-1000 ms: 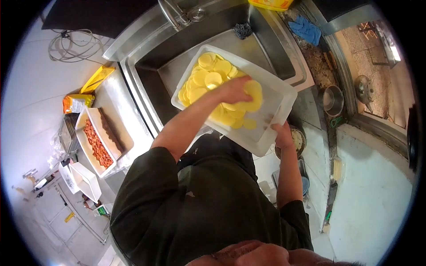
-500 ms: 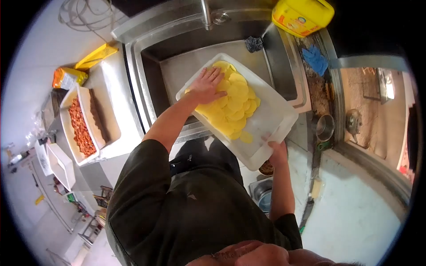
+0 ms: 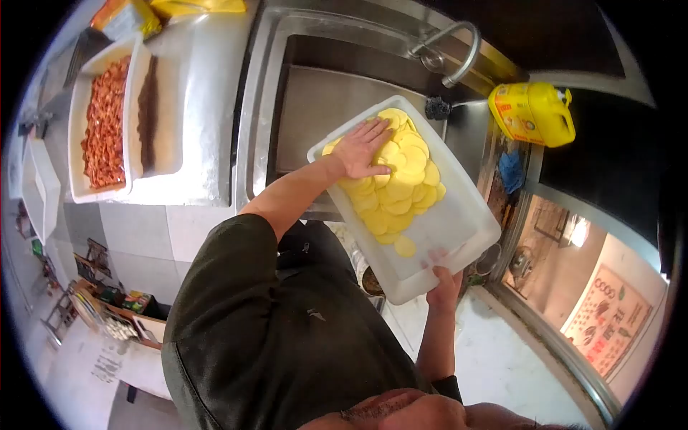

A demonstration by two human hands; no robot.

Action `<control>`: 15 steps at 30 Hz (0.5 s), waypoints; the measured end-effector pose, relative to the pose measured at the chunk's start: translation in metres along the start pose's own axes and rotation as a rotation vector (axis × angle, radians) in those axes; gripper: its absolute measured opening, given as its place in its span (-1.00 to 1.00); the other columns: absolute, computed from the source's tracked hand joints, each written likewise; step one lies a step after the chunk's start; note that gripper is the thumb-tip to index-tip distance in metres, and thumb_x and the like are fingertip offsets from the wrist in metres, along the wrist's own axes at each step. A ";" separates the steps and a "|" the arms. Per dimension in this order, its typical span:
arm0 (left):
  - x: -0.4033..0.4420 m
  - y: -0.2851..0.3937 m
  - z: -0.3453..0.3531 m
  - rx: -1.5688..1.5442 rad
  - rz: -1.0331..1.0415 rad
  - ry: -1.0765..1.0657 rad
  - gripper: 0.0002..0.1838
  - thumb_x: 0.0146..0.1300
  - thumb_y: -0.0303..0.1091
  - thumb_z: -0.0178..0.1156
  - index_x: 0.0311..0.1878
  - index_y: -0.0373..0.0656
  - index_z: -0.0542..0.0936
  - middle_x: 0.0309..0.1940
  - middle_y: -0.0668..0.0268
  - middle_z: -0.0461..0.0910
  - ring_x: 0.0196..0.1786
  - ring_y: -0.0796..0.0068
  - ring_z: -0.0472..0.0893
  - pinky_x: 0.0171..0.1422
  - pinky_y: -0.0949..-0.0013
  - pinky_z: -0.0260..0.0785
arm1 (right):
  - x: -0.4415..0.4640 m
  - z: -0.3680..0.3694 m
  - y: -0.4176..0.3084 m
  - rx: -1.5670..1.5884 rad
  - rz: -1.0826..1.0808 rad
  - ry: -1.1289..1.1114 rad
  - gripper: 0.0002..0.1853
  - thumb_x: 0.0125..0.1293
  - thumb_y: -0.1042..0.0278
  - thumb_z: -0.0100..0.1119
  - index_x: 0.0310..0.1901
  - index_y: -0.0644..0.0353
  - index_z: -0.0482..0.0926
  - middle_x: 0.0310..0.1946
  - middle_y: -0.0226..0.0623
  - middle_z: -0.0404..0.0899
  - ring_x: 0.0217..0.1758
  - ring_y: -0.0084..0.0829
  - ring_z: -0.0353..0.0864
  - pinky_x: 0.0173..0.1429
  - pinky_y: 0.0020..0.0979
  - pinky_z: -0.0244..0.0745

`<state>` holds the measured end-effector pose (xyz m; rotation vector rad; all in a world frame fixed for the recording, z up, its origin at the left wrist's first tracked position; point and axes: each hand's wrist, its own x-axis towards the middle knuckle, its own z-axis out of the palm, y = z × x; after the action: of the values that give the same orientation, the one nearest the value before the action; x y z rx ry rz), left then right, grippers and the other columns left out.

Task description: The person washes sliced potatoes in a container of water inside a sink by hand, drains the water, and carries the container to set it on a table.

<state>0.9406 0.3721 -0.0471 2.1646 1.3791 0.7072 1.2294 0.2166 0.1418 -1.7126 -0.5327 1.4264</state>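
My left hand lies palm down on a heap of thin, round yellow slices, its fingers stretched out. The slices fill the far and left part of a white rectangular tray, and one slice rests apart near the heap's lower edge. With my right hand I grip the near right end of the tray, thumb at the rim. The fingers under it show faintly through the plastic. The tray is held at a slant, partly over the metal sink.
A curved faucet and a dark scrubber are at the sink. To its right stand a yellow jug and a blue cloth. On the left counter, a white container holds reddish pieces.
My left hand has moved from the slices' right side to their far left side, and the slices now lie bunched there. The view has turned, and my right hand still holds the tray.
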 end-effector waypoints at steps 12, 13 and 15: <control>-0.035 -0.013 -0.011 -0.155 -0.078 0.177 -0.03 0.15 0.40 0.04 0.50 -0.01 0.13 0.52 -0.04 -0.07 0.57 -0.07 -0.11 0.60 0.02 -0.26 | -0.015 0.048 -0.046 -0.250 -0.078 -0.048 -0.07 -0.07 0.63 0.02 0.45 0.09 0.00 0.20 -0.13 0.26 0.30 -0.08 0.32 0.27 -0.05 0.39; -0.037 -0.014 -0.011 -0.153 -0.087 0.187 -0.04 0.14 0.38 0.05 0.50 0.00 0.14 0.52 -0.04 -0.07 0.56 -0.09 -0.10 0.60 0.00 -0.25 | -0.015 0.051 -0.049 -0.269 -0.089 -0.061 -0.08 -0.07 0.64 0.02 0.44 0.10 0.02 0.20 -0.13 0.26 0.30 -0.08 0.31 0.27 -0.06 0.39; -0.039 -0.015 -0.010 -0.152 -0.101 0.210 -0.06 0.14 0.37 0.07 0.49 0.03 0.16 0.52 -0.04 -0.06 0.56 -0.13 -0.11 0.59 -0.02 -0.24 | -0.014 0.056 -0.056 -0.307 -0.113 -0.093 -0.10 -0.07 0.65 0.02 0.43 0.11 0.05 0.21 -0.13 0.25 0.30 -0.08 0.31 0.26 -0.08 0.40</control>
<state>0.9102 0.3435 -0.0559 1.9327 1.4753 0.9893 1.1826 0.2561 0.1941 -1.8248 -0.9244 1.4028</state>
